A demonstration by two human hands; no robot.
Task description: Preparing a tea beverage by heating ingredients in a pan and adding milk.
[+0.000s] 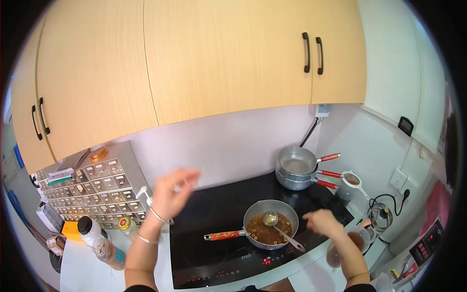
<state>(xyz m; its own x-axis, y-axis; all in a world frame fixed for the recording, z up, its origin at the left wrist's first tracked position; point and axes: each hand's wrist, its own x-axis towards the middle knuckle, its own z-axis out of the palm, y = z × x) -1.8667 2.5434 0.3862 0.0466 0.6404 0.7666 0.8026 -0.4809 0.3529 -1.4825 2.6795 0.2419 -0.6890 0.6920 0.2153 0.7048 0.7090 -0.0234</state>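
My left hand (176, 192) is raised over the left half of the black glass cooktop (204, 215), its fingers curled and blurred; whether it pinches something small is unclear. Two bangles circle that wrist. My right hand (324, 223), fingers bent, hovers just right of a metal saucepan (251, 211), with nothing visible in its grasp. Brown liquid (261, 231) with pale ring-shaped slices fills the pan's lower part. A metal ladle (288, 237) rests in the pan, its bowl in the liquid and its handle over the front rim. The pan's red-patterned handle (224, 236) points left.
Stacked saucepans (297, 168) stand at the back right, near a strainer-topped jug (349, 182). A plastic jug (350, 244) is partly behind my right forearm. Left are a small-drawer cabinet (98, 193), a jar (109, 253) and a black-lidded bottle (91, 230). Wooden cupboards (226, 54) overhang the cooktop.
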